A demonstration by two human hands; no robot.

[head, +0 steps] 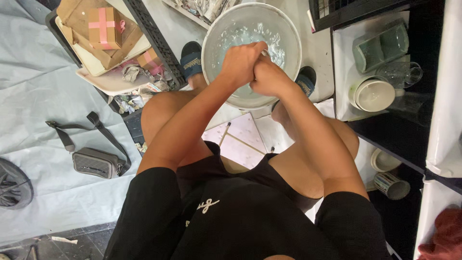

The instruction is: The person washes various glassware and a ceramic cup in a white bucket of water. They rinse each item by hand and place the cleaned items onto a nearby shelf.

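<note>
Here, both hands' fingers clenched together on something unclear over the soapy basin.

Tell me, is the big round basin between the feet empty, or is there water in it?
It holds water: the basin shows foamy, glinting liquid around both hands. How deep, I cannot tell.

The left hand and right hand are pressing together over the metal basin at the top centre, and whatever they are gripping is staying hidden inside the fists. The basin's upper rim is running off the top edge. At the lower right, a red cloth is being cut by the frame's corner. At the far left, a dark object is showing only in part.
</note>
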